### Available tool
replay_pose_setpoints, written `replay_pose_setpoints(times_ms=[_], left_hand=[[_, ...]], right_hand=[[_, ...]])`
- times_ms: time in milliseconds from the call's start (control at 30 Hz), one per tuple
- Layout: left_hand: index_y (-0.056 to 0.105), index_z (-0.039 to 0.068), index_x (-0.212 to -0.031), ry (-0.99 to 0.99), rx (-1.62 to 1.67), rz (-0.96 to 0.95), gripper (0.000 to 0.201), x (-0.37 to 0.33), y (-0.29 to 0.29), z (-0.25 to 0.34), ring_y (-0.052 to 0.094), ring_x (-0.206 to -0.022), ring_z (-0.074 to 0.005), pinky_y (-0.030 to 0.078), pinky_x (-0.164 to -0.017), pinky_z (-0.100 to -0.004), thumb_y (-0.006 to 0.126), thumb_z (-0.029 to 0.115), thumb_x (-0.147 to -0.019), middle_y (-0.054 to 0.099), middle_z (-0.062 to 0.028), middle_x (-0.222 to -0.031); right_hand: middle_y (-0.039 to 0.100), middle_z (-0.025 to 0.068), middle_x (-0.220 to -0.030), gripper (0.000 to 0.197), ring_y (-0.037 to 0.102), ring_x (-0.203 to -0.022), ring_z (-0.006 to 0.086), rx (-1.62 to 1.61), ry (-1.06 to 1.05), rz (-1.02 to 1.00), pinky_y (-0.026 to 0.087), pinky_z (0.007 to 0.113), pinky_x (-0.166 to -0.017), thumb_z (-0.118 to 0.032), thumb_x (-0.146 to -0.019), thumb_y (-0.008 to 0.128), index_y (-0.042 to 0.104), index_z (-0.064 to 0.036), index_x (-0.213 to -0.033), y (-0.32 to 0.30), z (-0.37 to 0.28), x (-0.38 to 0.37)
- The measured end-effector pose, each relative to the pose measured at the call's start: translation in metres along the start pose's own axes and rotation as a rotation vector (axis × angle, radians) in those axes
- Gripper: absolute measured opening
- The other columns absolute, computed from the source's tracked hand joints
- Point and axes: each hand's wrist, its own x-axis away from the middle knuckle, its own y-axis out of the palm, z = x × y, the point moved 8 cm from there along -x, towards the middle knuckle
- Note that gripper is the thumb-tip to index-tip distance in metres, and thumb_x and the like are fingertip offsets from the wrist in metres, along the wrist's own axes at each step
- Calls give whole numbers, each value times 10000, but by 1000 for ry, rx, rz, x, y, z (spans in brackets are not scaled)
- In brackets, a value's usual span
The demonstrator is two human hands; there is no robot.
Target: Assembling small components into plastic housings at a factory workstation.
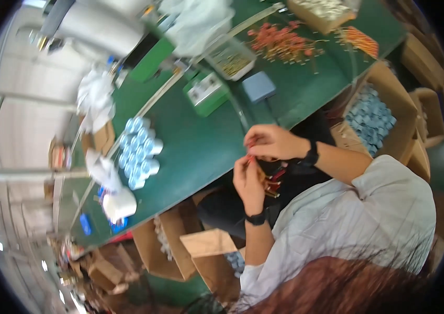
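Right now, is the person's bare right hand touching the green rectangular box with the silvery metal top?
Apart: the head view plainly shows bare green tabletop between the right hand and the green box.

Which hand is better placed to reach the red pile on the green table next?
Probably the right hand: it's nearer the red pile than the left hand, though both apparently pinch something red.

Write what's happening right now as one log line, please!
left hand: pinching small red piece | right hand: pinching same piece | green table: red wires piled, blue cylindrical pieces clustered
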Motion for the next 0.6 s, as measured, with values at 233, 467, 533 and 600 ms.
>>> replay_pose_setpoints(times_ms=[233,467,533,600], left_hand=[[568,-9,-1130,288,-170,43,108,-10,-2,11,597,-770,-58,474,-628,-200,590,19,-1028,665,-47,-925],[603,-26,-1192,74,-31,-44,170,-14,-12,-1,633,-826,-72,510,-700,-217,601,21,-1028,684,-46,-974],[608,-28,-1206,61,-22,-73,186,-14,-9,0,643,-844,-76,518,-719,-220,605,22,-1028,690,-49,-988],[605,-29,-1229,91,-32,-45,209,-12,-8,12,654,-875,-86,525,-746,-225,612,24,-1027,700,-62,-1016]], right_hand=[[676,24,-896,150,643,-754,67,167,28,-41,494,208,-598,-51,-930,745,660,-24,-1051,-10,-7,-1],[682,34,-924,139,653,-795,87,502,-381,86,498,206,-625,-36,-929,736,651,-22,-1038,-4,-26,1],[673,31,-922,138,652,-784,100,137,-91,136,499,211,-628,-65,-950,719,637,-25,-1053,-13,-4,-3],[667,27,-917,144,645,-772,100,5,-30,124,500,214,-624,-89,-962,710,629,-30,-1065,-7,-5,-5]])
